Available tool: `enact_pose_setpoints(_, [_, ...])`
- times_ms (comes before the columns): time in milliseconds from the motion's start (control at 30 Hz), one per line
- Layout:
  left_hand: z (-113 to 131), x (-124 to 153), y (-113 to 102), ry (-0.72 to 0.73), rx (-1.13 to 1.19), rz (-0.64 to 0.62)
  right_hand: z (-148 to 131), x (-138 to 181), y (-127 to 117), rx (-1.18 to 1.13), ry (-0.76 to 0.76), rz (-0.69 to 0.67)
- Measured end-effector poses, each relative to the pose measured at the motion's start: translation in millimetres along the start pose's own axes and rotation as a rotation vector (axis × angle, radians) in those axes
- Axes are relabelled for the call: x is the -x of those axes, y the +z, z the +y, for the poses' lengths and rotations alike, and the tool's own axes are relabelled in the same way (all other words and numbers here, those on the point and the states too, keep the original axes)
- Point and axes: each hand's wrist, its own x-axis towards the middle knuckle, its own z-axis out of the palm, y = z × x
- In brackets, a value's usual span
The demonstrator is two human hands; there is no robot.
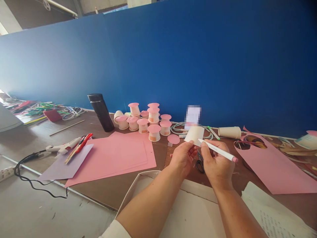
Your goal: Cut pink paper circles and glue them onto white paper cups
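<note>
My left hand [184, 158] grips a white paper cup [194, 135] by its lower rim, wide end down. In my right hand [218, 162] is a white marker [219, 150] with a pink end, its tip at the cup's right side. Whatever is drawn on the cup is too faint to make out. Just beneath my hands lie black-handled scissors [200, 165]. A pink paper disc [173, 139] rests on the table left of the cup. Farther left stand several upturned paper cups topped with pink discs [154, 133], some stacked.
Pink sheets [119, 152] spread across the left, with a glue gun [64, 147] and red cutter [85, 142] near a purple sheet [56, 168]. A black bottle [101, 112] stands behind. Stacked cups [229, 132] lie at right. An open box [190, 211] sits beneath my arms.
</note>
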Motion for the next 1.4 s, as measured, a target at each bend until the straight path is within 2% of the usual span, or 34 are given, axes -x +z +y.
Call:
enact_pose_setpoints(333, [-0.6,-1.6,-2.4,0.019,-0.013,-0.022,1.2,-0.6,-0.2,0.057,-0.039,0.0])
enact_pose_setpoints(667, [0.1,-1.0,-1.6,0.014,-0.013,0.007,2.1,-0.5,-1.9,0.074,-0.016,-0.019])
enact_pose_setpoints(1400, [-2.8,-4.2,-5.4,0.046,-0.029,-0.024,0.8,-0.7,-2.0,0.109,-0.017,-0.022])
